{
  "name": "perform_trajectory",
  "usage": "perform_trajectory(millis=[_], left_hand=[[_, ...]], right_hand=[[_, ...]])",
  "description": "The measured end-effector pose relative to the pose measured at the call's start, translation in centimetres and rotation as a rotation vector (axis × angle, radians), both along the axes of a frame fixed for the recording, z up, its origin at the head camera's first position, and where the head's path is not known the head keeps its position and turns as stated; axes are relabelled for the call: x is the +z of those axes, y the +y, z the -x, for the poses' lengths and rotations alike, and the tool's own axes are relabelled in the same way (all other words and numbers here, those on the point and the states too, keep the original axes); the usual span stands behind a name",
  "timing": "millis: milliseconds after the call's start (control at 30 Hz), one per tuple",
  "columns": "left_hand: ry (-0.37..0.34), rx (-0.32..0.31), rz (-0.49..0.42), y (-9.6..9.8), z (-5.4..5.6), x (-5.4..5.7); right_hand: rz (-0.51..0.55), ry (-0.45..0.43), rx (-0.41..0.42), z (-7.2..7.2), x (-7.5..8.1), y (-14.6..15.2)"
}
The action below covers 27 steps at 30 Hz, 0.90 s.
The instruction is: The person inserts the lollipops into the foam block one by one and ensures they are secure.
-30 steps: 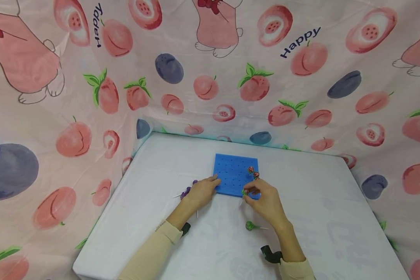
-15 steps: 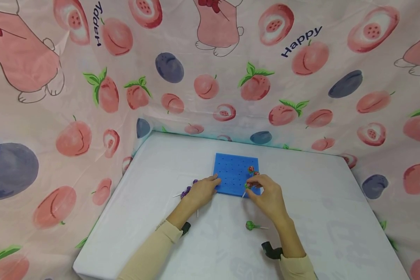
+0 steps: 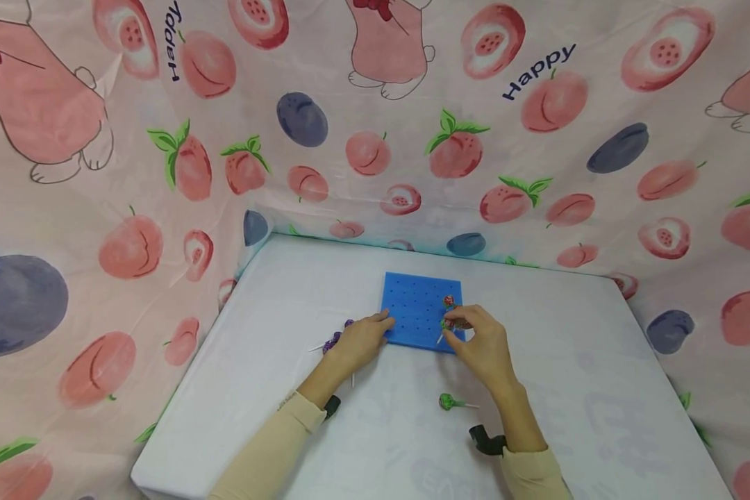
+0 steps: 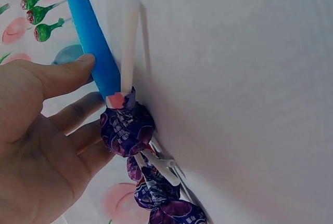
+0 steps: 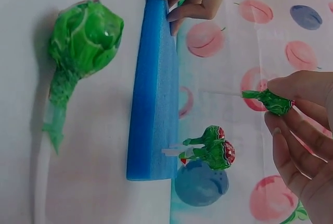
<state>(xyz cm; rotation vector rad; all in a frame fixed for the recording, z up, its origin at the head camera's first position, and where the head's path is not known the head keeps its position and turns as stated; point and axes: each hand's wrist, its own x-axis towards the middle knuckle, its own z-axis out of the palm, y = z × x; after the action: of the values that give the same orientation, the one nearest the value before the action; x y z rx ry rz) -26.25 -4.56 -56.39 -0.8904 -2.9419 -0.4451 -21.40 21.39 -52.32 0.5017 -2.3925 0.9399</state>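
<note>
My right hand [image 3: 486, 347] pinches a green-wrapped lollipop [image 5: 278, 103] by its head between thumb and fingers. Its stick points down over the right front part of a blue foam board [image 3: 409, 300] pierced with rows of small holes. Two green-and-red lollipops [image 5: 214, 148] stand in the board at its right side, partly behind my right hand in the head view. My left hand [image 3: 364, 342] rests at the board's left edge, its thumb [image 4: 78, 73] touching the foam. Beneath and beside this hand lie several purple-wrapped lollipops [image 4: 127, 128], partly hidden by it in the head view.
One loose green lollipop [image 3: 446, 401] lies on the white tabletop [image 3: 300, 278] in front of the board, its stick toward the right. A fruit-patterned cloth [image 3: 375, 167] hangs behind and beside the table. Black camera mounts [image 3: 486, 440] sit at my wrists.
With the green lollipop in its fingers, my right hand has moved forward and slightly right, from the board's front edge to over its surface. The left hand and the board stay put.
</note>
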Motion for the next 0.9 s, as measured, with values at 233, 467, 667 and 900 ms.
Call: perform_trajectory(millis=[233, 467, 667, 900], left_hand=[[-0.005, -0.003, 0.007, 0.0, 0.0, 0.1], [-0.014, -0.006, 0.0, -0.1, 0.0, 0.1], [-0.004, -0.004, 0.001, -0.1, 0.1, 0.0], [-0.005, -0.011, -0.001, 0.0, 0.1, -0.3]], right_hand=[[0.005, 0.025, -0.018, 0.6, -0.1, 0.0], [0.002, 0.051, -0.069, 1.3, 0.1, 0.0], [-0.009, 0.052, -0.101, 1.9, -0.2, 0.0], [-0.003, 0.067, -0.113, 2.5, -0.7, 0.0]])
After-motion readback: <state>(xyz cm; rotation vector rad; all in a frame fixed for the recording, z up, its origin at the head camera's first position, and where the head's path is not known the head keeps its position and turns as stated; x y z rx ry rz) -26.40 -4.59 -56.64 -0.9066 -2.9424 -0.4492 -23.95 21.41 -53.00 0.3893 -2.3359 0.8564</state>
